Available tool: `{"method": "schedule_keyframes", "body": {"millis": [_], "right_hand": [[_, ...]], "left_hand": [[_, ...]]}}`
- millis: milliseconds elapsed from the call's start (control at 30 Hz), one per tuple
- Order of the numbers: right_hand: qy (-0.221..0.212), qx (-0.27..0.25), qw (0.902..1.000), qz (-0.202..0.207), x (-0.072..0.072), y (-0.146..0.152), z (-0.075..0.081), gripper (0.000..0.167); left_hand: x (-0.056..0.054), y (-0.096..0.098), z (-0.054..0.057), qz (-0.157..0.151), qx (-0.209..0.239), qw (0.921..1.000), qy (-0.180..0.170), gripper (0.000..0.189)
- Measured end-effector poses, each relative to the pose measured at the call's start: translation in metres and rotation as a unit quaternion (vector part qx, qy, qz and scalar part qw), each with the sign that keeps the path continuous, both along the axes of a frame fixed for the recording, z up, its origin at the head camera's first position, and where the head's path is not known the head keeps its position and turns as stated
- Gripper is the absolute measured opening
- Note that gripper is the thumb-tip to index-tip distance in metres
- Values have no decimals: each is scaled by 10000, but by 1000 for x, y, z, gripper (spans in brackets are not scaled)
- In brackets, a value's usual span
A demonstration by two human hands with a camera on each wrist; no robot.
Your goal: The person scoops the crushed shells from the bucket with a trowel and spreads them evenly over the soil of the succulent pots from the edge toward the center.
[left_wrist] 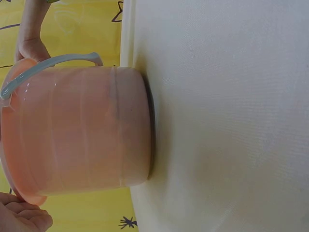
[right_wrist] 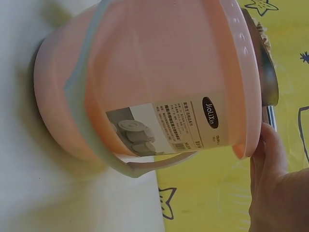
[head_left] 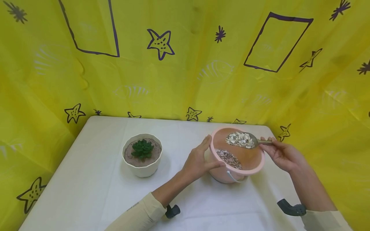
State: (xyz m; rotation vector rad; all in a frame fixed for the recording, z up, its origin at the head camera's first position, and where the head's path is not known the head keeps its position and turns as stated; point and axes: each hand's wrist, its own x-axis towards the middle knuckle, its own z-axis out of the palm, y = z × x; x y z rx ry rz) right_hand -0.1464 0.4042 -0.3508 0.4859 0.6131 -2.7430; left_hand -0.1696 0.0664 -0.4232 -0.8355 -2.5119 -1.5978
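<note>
A pink bucket (head_left: 225, 175) stands on the right part of the table, with a layer of pale chips (head_left: 228, 158) lying inside. My left hand (head_left: 196, 163) holds the bucket's left side at the rim, thumb along the front edge. In my right hand (head_left: 282, 157) is the handle of a metal garden trowel (head_left: 253, 139), gripped at the bucket's right rim. Whitish chips (head_left: 239, 140) heap on the trowel's blade, which lies over the bucket's mouth. The right wrist view shows the trowel's dark underside (right_wrist: 263, 65) just above the rim and a printed label (right_wrist: 169, 128) on the bucket.
A potted green succulent (head_left: 142, 149) in a white pot (head_left: 143, 171) stands left of the bucket. The bucket's pale handle (left_wrist: 58, 62) hangs down its side. A yellow patterned curtain (head_left: 179, 80) surrounds the white table (head_left: 86, 179) at the back and sides.
</note>
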Motion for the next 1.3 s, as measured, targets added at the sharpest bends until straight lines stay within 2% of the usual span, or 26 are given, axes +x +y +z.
{"method": "schedule_keyframes", "body": {"millis": [400,567,867,1067,1300], "right_hand": [[199,-78,9997,109,1,-2,0,22],[138,-30,9999,32,1,-3,2,19],[91,35,9999,-47,-2,-16,12,15],[19,-4,9999,-134,-5,-27,20,14],[110,106,9999,-61,-12,-41,25,16]], "left_hand": [[-1,0,-2,-41,82,9999,50,103],[0,0,-2,-43,84,9999,44,103],[1,-2,2,117,-281,9994,145,105],[1,-3,4,120,-447,9987,196,106],[4,-6,7,234,-660,9971,304,108]]}}
